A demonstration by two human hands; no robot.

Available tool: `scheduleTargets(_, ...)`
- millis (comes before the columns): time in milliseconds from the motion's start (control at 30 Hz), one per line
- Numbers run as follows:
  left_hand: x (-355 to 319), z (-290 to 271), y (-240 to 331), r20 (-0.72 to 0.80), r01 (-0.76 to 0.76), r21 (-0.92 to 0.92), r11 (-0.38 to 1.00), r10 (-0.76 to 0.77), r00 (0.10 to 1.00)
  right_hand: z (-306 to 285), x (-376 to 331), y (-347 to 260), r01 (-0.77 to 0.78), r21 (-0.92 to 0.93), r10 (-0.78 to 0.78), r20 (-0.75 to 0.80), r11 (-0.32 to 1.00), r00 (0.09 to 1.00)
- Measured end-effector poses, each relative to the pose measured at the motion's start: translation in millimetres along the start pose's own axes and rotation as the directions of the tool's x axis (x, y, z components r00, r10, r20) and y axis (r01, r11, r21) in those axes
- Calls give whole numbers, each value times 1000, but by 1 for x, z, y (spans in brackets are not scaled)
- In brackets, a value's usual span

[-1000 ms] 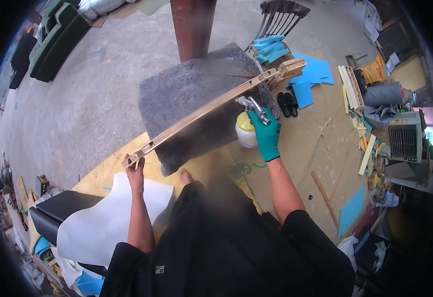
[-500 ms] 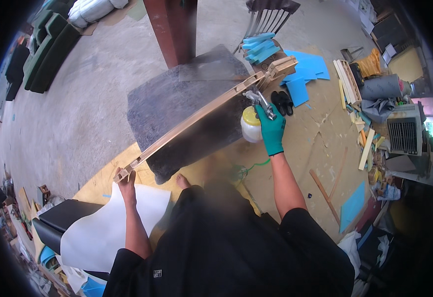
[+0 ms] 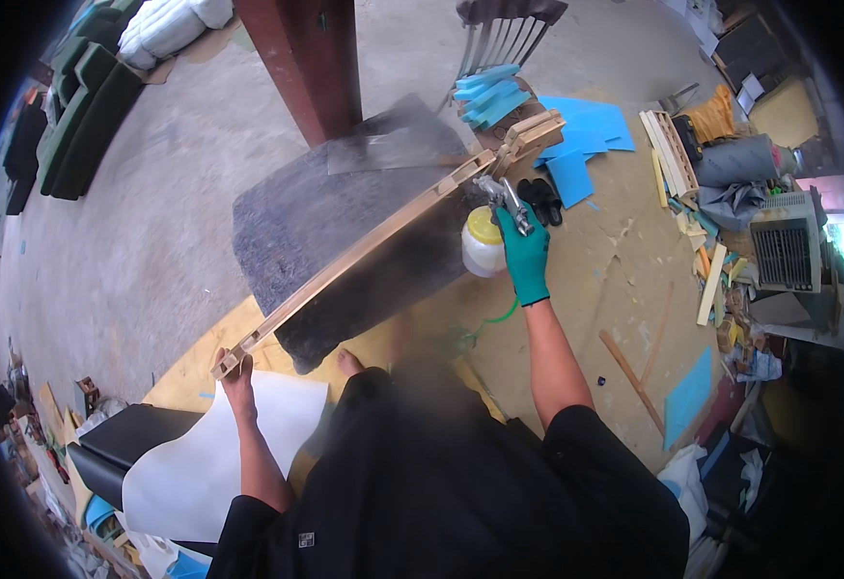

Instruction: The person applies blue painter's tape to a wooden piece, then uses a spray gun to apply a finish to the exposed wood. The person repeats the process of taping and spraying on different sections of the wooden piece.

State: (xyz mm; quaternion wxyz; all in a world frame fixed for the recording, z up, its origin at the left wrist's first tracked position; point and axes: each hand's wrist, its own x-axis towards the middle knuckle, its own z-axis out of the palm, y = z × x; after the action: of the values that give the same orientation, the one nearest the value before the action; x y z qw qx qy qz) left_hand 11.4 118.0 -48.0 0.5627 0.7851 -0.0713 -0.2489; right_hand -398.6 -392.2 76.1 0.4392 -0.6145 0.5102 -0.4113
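In a green glove, my right hand is closed around the handle of a metal spray gun. Its white cup with a yellow lid hangs to the left of the glove. The gun's nozzle is close to the right part of a long wooden frame, which slants from lower left to upper right. My bare left hand grips the frame's near left end, its fingers partly hidden by the wood. Dark grey felt-like material lies beyond and beneath the frame.
A red-brown column rises behind the grey material. Blue foam strips lie on a chair, with black sandals nearby. White sheeting drapes at lower left. A green hose runs by my legs; wood scraps lie right.
The view has shifted slightly, so the column, chair and frame appear farther left. Both hands keep their grips, and the spray gun stays near the frame's right part.
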Motion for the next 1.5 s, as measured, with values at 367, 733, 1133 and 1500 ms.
scheduleTargets(367, -3, -4, 1, 21, 80, -2, 997, -80, 997, -9, 29, 11, -12, -119, 9, -30, 993, 1000)
scheduleTargets(733, -6, 0, 12, 8, 56, 53, 997, -57, 998, -22, 46, 21, -13, -95, 6, -81, 995, 997)
scheduleTargets(1133, -4, -2, 13, -4, 78, 80, 994, -78, 997, -37, 50, 30, 39, -98, -47, -75, 994, 996)
scheduleTargets(1500, 11, 0, 24, 36, 96, 94, 991, -99, 994, -33, 26, 91, -149, -9, 145, -192, 989, 971)
